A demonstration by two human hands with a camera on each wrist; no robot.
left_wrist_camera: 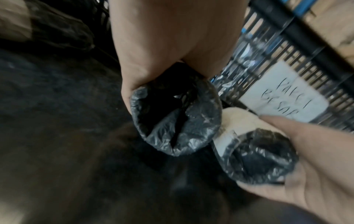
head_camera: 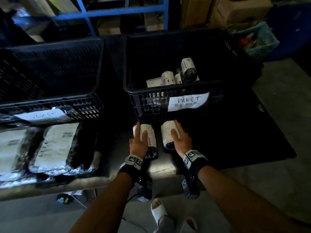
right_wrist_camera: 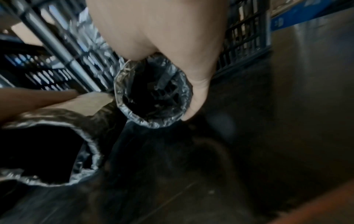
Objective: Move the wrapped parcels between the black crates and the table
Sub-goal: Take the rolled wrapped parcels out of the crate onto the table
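Two cylindrical parcels in black plastic with white labels lie side by side on the dark table [head_camera: 227,140], just in front of the right black crate [head_camera: 168,85]. My left hand [head_camera: 141,137] cups the left parcel [head_camera: 151,138] from above; in the left wrist view the palm [left_wrist_camera: 162,45] and thumb wrap its crumpled end [left_wrist_camera: 178,121]. My right hand [head_camera: 179,137] grips the right parcel [head_camera: 165,134], and its fingers [right_wrist_camera: 199,91] curl round the parcel's end [right_wrist_camera: 153,98]. Several more wrapped parcels [head_camera: 186,69] lie inside that crate.
A paper sign reading "PAKET BESAR" [head_camera: 187,102] hangs on the right crate. A second black crate [head_camera: 50,105] stands at the left, with flat foil-wrapped parcels [head_camera: 55,145] on the table before it. Cardboard boxes and a blue rack [head_camera: 117,12] stand behind.
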